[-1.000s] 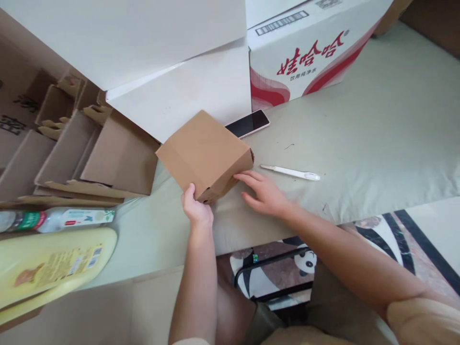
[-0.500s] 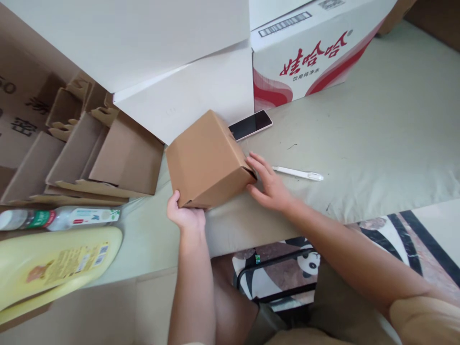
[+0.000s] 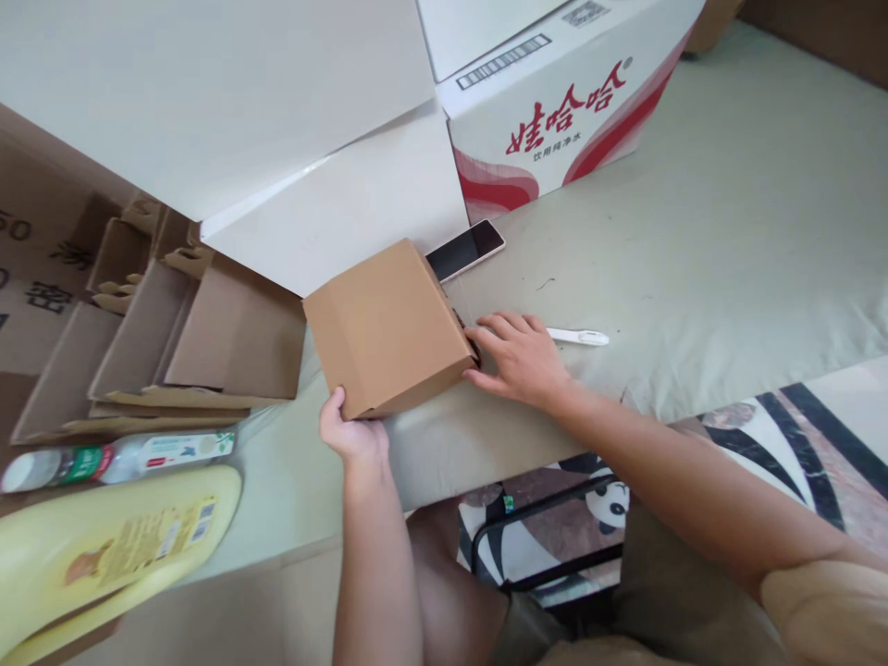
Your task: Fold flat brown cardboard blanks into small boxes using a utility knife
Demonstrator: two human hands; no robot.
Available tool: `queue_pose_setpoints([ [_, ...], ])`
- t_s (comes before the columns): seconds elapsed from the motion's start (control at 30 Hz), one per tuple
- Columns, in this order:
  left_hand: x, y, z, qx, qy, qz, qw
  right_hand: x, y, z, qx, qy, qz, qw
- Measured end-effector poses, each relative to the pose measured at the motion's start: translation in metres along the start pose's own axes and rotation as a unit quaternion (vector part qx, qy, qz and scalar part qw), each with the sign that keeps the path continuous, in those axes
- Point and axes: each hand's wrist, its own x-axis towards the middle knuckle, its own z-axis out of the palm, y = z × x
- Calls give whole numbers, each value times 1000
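Head view: the left hand (image 3: 353, 433) grips the near-left corner of a small brown box (image 3: 388, 328), thumb on top and the other fingers mostly hidden beneath, while the right hand (image 3: 519, 359) is loosely spread, its fingertips at the box's right side; the box is between them over a cloth-covered surface (image 3: 728, 259), and whether it rests fully there I cannot tell. Just beyond its far-right edge lies a dark-screened phone (image 3: 466, 250), and a slim white tool (image 3: 581, 337) is partly hidden behind the right hand. Behind stand a large white box (image 3: 339, 217) and a white carton (image 3: 555, 120) with red lettering. To the left are folded brown cardboard pieces (image 3: 236, 324), then a clear bottle (image 3: 131, 458) on its side and, nearer, a big pale-yellow bottle (image 3: 117, 555); below the surface's front edge shows a panda-print panel (image 3: 607, 504)
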Motion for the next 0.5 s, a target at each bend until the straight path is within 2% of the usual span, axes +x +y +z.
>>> queue_pose_setpoints([
  [0.2,0,2,4,-17,3,-45,999,-6,16,-5,8,6,43,999],
  [0.5,-9,3,19,-48,57,-90,993,-26,50,-17,-112,-10,162,980],
])
